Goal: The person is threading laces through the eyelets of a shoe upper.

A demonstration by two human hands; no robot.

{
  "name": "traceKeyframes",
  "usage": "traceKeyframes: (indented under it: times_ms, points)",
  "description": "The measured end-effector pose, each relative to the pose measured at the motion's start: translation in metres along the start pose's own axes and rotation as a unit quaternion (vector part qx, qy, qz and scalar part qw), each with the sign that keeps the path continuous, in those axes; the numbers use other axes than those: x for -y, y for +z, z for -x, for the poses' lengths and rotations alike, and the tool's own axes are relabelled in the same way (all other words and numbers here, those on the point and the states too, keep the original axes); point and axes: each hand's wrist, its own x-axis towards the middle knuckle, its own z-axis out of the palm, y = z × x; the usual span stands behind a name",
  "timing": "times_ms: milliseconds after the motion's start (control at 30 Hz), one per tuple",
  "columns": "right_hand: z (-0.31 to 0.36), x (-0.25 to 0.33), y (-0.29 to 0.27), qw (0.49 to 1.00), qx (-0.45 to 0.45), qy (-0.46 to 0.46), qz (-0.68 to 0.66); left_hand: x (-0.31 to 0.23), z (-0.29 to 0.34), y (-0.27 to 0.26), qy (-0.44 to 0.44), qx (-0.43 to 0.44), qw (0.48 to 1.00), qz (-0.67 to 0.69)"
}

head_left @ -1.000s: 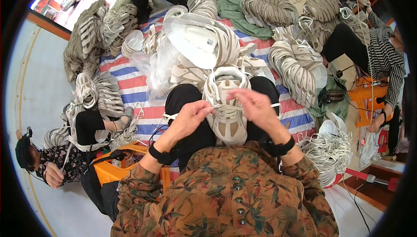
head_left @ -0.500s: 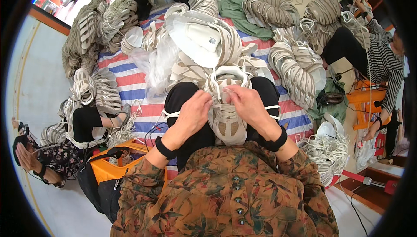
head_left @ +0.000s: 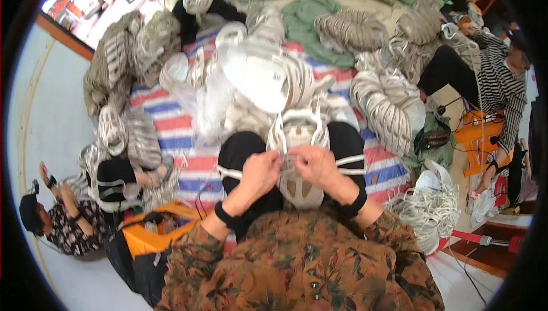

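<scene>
Between my knees sits a beige and white shoe upper (head_left: 301, 188), its toe toward me and its collar facing away. White lacing runs over its front. My left hand (head_left: 261, 172) is closed in a pinch at the left edge of the lace opening, on what looks like the white shoelace (head_left: 281, 140). From the right, my right hand (head_left: 315, 165) pinches close to the middle of the lacing; its fingertips are blurred and partly cover the lace. White cords cross both of my black-clad knees.
Ahead lies a pile of shoe uppers (head_left: 297, 80) on a striped sheet (head_left: 174, 122). More bundled uppers (head_left: 388, 108) lie to the right. A heap of white laces (head_left: 425, 211) is at the lower right. An orange stool (head_left: 148, 239) stands left. Other people sit on both sides.
The view has shifted, so the shoe upper and my hands appear lower. My hands have come closer together over the lacing. The person at left has raised a hand.
</scene>
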Motion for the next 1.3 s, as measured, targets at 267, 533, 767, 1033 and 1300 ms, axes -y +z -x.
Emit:
traceKeyframes:
  times_ms: [267, 533, 767, 1033, 1300]
  points:
    - [-0.007, 0.002, -0.006, 0.997, 0.057, 0.045, -0.016, -0.008, 0.006, 0.006, 0.057, -0.091, 0.992, -0.071]
    - [-0.004, -0.002, -0.004, 0.996, 0.064, 0.059, -0.028, 0.015, 0.014, 0.014, -0.070, -0.057, 0.987, 0.131]
    - [-0.016, 0.005, -0.009, 0.994, 0.099, 0.027, 0.023, 0.016, 0.000, 0.013, -0.121, 0.031, 0.945, 0.302]
    - [-0.021, -0.011, -0.018, 0.979, 0.195, -0.035, 0.053, 0.003, 0.030, -0.006, 0.189, 0.047, 0.979, -0.058]
    - [-0.009, -0.006, -0.064, 0.896, 0.315, 0.127, -0.286, 0.009, 0.018, -0.010, 0.274, -0.024, 0.957, -0.092]
